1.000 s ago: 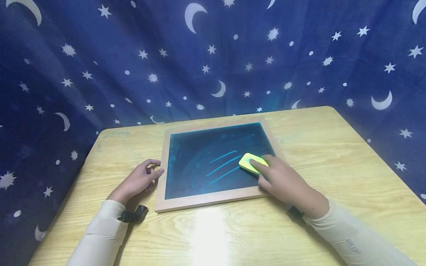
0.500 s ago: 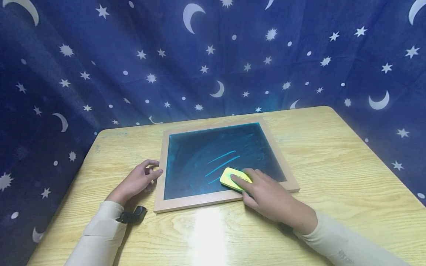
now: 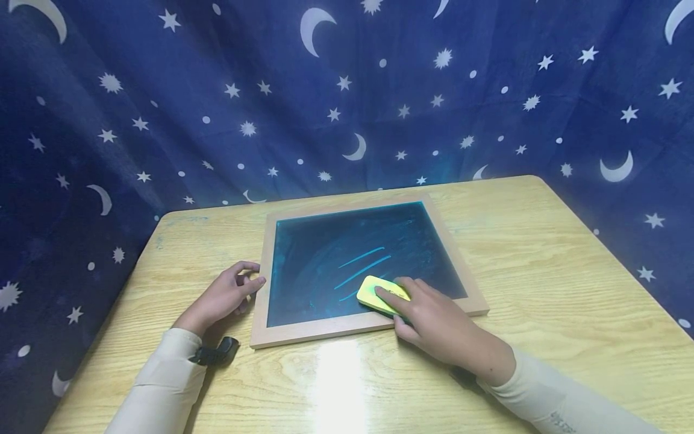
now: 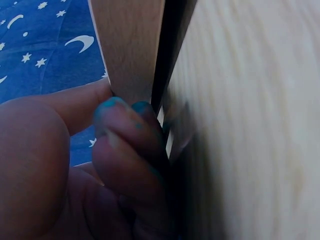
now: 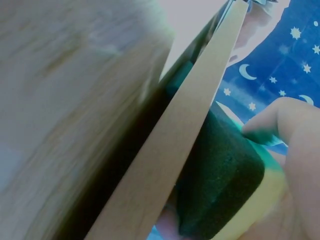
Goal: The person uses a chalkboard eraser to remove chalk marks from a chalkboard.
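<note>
A small wood-framed chalkboard (image 3: 306,271) lies flat, with bright blue slanting chalk lines (image 3: 362,271) near its middle. My left hand (image 3: 228,292) grips the left side of its frame, thumb on the rim; in the left wrist view, blue-stained fingertips (image 4: 112,112) press at the frame's end. My right hand (image 3: 434,322) holds a yellow eraser (image 3: 374,292) over the board's lower right, index finger stretched along its top. The eraser covers part of the lowest line and reaches the front rim. Its dark felt side (image 5: 225,175) shows beside the frame in the right wrist view.
The board sits on a light wooden table (image 3: 542,253), with faint blue chalk smudges (image 3: 184,220) at the far left corner. A dark blue curtain (image 3: 488,90) with moons and stars hangs behind and at both sides. Black straps (image 3: 214,351) sit at the wrists.
My right hand has slid the eraser left and toward the front rim, then stopped. The lowest line's right part has been wiped or covered. My left hand stays at the frame.
</note>
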`<state>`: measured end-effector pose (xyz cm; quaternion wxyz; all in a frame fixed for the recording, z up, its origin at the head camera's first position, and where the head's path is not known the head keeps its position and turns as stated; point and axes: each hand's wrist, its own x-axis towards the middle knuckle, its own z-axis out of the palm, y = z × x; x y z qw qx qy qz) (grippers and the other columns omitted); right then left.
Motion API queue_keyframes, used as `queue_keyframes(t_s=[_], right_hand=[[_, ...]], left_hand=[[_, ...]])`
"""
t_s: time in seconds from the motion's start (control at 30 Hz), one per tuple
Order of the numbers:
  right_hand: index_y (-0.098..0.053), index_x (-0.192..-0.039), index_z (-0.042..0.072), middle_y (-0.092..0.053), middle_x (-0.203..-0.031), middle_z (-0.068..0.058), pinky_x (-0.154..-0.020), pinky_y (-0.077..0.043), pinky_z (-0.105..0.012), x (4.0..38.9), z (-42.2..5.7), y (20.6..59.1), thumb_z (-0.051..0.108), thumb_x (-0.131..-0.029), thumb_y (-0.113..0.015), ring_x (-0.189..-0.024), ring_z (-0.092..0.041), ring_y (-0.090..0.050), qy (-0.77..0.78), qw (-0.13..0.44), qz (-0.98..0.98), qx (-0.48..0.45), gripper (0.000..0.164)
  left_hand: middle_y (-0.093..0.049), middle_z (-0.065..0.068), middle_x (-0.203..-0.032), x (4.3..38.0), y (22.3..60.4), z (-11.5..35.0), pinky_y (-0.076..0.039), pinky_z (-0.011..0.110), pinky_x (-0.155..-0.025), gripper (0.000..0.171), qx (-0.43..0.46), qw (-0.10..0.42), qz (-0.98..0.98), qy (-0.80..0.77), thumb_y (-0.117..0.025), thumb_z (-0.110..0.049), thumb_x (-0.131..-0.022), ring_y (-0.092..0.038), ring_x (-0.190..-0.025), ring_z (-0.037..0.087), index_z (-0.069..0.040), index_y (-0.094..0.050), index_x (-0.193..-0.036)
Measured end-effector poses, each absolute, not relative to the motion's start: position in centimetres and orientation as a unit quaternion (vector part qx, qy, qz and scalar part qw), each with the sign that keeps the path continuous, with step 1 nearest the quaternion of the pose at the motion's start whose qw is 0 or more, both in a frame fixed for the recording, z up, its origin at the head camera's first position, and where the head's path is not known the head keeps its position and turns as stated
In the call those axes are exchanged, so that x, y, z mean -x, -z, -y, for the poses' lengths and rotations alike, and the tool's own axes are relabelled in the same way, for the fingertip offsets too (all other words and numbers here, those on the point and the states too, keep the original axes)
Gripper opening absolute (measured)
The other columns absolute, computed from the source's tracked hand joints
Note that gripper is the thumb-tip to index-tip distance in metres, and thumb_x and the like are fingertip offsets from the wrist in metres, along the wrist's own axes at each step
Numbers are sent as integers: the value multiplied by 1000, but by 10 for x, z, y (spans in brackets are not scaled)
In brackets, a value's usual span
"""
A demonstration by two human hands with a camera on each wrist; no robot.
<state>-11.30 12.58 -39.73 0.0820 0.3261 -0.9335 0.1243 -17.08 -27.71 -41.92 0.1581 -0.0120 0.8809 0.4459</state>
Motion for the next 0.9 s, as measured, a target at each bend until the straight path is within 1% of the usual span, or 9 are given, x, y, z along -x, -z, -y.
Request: queue_keyframes(t_s=[0.17,0.3,0.43,0.57,0.67,0.77,0.9], right_hand=[[-54,-145,24,-58,-131,-15,-91,-55,-45,114,-127,399,23,-93,-60,-114,-29,-60,-126,73,940,-307,53],[-53,-146,24,-58,-130,-16,-90,-55,-45,117,-128,400,23,-94,-59,-114,-30,-61,-124,73,944,-297,52],[-53,-146,22,-58,-128,-18,-86,-56,-44,121,-132,401,20,-94,-57,-112,-31,-61,-121,82,946,-289,52],[-54,-145,16,-58,-126,-22,-82,-55,-43,128,-137,401,17,-94,-57,-105,-33,-62,-111,97,948,-283,51],[-56,-142,13,-59,-123,-24,-80,-56,-44,133,-142,401,16,-94,-59,-100,-34,-62,-102,109,949,-277,49],[-56,-141,11,-59,-120,-25,-76,-57,-46,138,-147,400,17,-94,-61,-96,-35,-62,-91,113,953,-267,48],[-56,-142,12,-59,-119,-25,-74,-57,-47,144,-155,399,19,-94,-61,-94,-35,-63,-81,105,960,-245,48]], left_hand=[[-55,7,-86,171,419,277,-47,31,-52,58,12,158,-880,-448,-58,-38,-102,-48,-58,16,-3,-38,-143],[-55,7,-85,171,419,276,-47,31,-52,56,13,157,-880,-449,-58,-36,-102,-48,-58,16,-3,-38,-143],[-55,8,-86,170,418,276,-47,31,-51,56,13,157,-881,-446,-57,-36,-103,-48,-58,16,-2,-38,-143],[-56,8,-86,169,417,275,-47,31,-52,57,14,158,-880,-447,-58,-36,-102,-48,-58,16,-2,-37,-144],[-56,8,-86,169,417,275,-48,31,-52,56,13,158,-881,-447,-58,-35,-103,-49,-58,16,-2,-38,-144],[-56,7,-86,169,417,276,-48,31,-52,55,11,157,-881,-446,-58,-35,-103,-49,-58,17,-2,-38,-143],[-56,7,-85,169,417,276,-47,31,-52,56,10,157,-882,-445,-58,-36,-103,-49,-58,16,-2,-38,-143]])
